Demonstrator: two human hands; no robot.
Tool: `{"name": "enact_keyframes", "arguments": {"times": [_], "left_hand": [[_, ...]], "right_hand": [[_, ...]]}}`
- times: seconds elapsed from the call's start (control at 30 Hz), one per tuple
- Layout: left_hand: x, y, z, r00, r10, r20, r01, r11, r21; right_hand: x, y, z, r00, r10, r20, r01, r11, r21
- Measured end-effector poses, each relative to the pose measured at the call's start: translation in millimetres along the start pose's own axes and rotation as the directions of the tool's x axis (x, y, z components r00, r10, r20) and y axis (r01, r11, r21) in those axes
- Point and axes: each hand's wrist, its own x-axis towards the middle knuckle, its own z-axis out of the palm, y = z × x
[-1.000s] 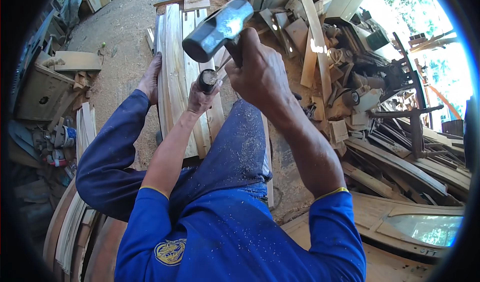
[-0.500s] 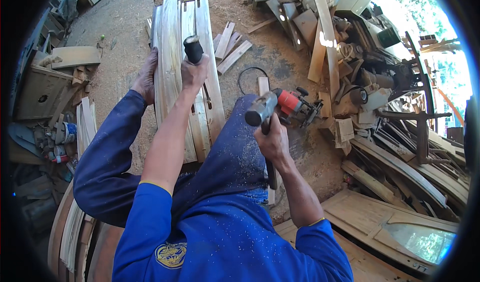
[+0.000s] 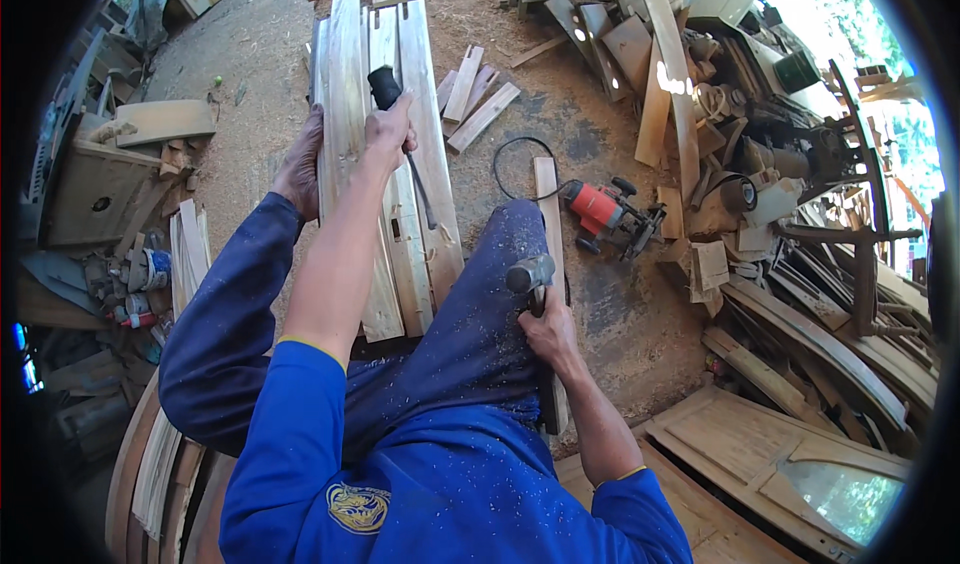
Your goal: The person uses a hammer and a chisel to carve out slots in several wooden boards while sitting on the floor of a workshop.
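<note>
My left hand (image 3: 390,126) is closed around a chisel (image 3: 384,88) with a thick black handle. Its thin metal blade slants down and back towards me over pale boards (image 3: 346,84), its tip to the right of a small slot (image 3: 397,228) cut in one board. The boards lie side by side, lengthwise before me. In my right hand (image 3: 550,334) is a hammer (image 3: 530,274), gripped by its handle, the metal head above my right thigh and apart from the chisel. My bare left foot (image 3: 302,169) is against the boards' left edge.
A red and black router (image 3: 597,210) with a cord rests on the dusty floor at the right. Several short wood pieces (image 3: 482,117) lie beyond it. Scrap timber (image 3: 790,359) is heaped along the right, near a wooden door panel (image 3: 750,454) with glass.
My right hand has lowered the hammer towards my thigh. The chisel has tilted, its tip shifting nearer to me and slightly right. The view has shifted a little.
</note>
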Motion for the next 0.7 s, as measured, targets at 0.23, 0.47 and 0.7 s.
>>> {"name": "enact_keyframes", "arguments": {"times": [0.23,0.47,0.7], "left_hand": [[-95.5,39.4,-26.6,0.879,0.32,0.353,-0.265,0.944,-0.197],[-112.0,26.4,-15.5,0.863,0.476,0.17,-0.399,0.848,-0.349],[-102.6,5.6,-0.5,0.884,0.467,0.029,-0.436,0.844,-0.311]], "right_hand": [[15.7,19.1,4.2,1.0,0.005,-0.014,-0.003,0.991,0.135],[19.1,18.7,9.4,0.992,-0.105,-0.074,0.109,0.992,0.064],[9.4,-3.3,-1.2,0.999,0.053,-0.006,-0.052,0.986,0.161]]}}
